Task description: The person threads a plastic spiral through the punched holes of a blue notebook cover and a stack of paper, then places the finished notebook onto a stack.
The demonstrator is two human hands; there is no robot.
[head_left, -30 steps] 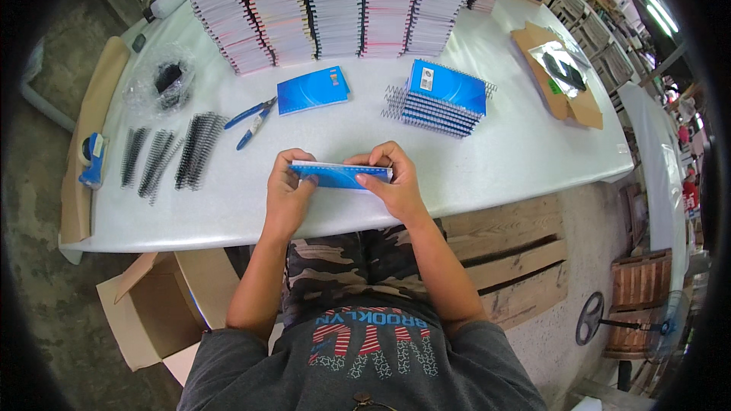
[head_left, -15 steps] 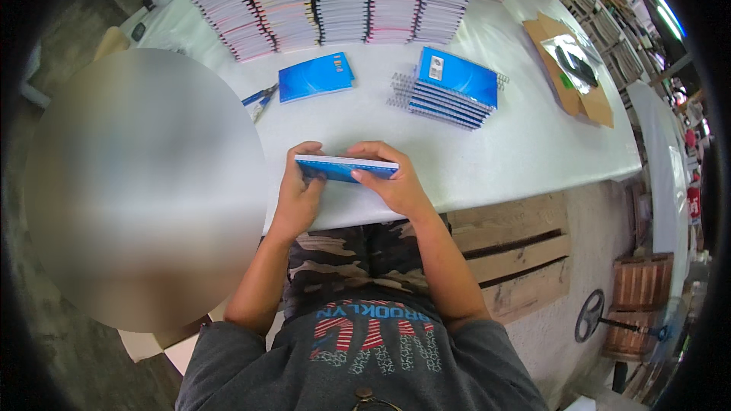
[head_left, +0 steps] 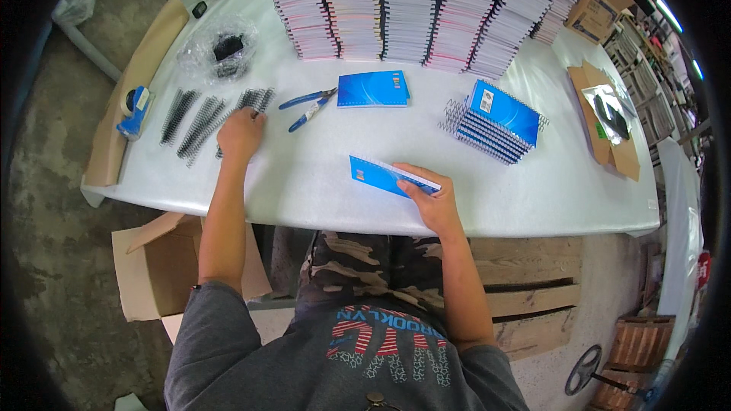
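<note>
My right hand grips a thin blue-covered notebook by its right end, tilted above the table's near side. A row of punched holes runs along its upper edge, and no coil shows in it. To the left, my left hand is down at a bunch of black spiral binding coils, its fingers curled in on them; just what they pinch is partly hidden. Two more bunches of coils lie beside that hand. Blue-handled pliers rest to the right of it, next to another blue notebook.
A stack of coil-bound blue notebooks stands at right. Tall stacks of bound pages line the far side. Clear plastic wrap, a blue tape dispenser and brown paper lie at left. Flattened cardboard lies far right; an open carton stands below.
My left hand has let go of the notebook and moved left to the coils. My right hand keeps the notebook, now moved right and tilted. The view has shifted left.
</note>
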